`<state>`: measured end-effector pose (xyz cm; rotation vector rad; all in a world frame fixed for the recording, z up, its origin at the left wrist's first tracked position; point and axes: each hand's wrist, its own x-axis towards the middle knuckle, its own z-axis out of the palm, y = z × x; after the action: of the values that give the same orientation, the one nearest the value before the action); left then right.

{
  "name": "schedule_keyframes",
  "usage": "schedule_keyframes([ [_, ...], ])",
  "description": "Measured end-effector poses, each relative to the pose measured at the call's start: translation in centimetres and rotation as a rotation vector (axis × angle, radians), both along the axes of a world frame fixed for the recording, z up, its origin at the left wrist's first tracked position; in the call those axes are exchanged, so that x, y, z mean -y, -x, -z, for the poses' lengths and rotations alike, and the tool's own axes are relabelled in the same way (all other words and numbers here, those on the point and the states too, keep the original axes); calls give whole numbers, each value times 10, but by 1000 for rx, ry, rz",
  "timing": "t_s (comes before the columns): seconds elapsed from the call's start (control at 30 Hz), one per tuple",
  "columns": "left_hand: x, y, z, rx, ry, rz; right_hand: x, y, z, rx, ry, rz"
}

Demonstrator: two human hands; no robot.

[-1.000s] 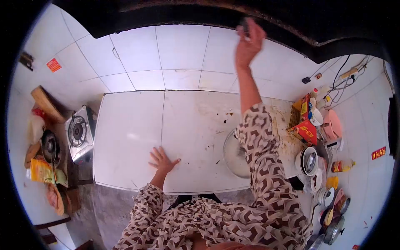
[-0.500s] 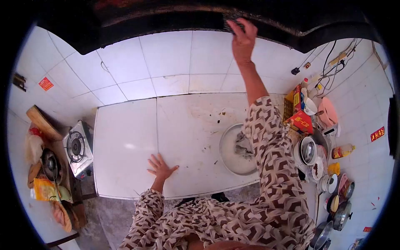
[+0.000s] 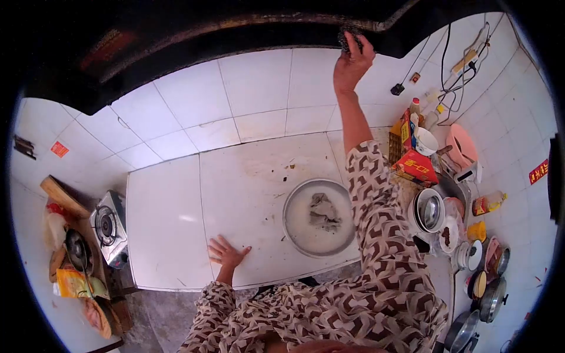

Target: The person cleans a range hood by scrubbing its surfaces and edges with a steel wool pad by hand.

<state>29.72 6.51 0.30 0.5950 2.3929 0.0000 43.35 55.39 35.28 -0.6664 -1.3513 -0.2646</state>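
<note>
While left fingers (image 3: 224, 242) lie spread — right fingers (image 3: 352, 45) hold a scourer (image 3: 343, 40).

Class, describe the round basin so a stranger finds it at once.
Find the broad white tabletop at the centre. Toward its right end, just left of the patterned right sleeve, sits a wide, round basin. Unlike the bowls and pots crowded along the right wall, it stands apart and holds cloudy liquid with a crumpled grey item.

I have the right arm (image 3: 379, 206), sleeved in brown-and-cream patterned cloth, stretched high ahead, bare right hand (image 3: 352, 69) curled; the likewise-sleeved left arm (image 3: 213, 301) sits low, bare left hand (image 3: 229, 254) splayed.
</note>
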Motion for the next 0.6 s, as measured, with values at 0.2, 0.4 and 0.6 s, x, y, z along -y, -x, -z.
schedule_keyframes([
  [0.2,-20,-28,6,-14,42,-28,-8,-7,-16,328,-273,24],
  [0.4,-24,-39,14,-13,40,-55,-41,-17,-12,-98,-171,-10],
  [0.6,-24,-41,27,-64,25,-64,-30,-71,-32,410,-96,263],
])
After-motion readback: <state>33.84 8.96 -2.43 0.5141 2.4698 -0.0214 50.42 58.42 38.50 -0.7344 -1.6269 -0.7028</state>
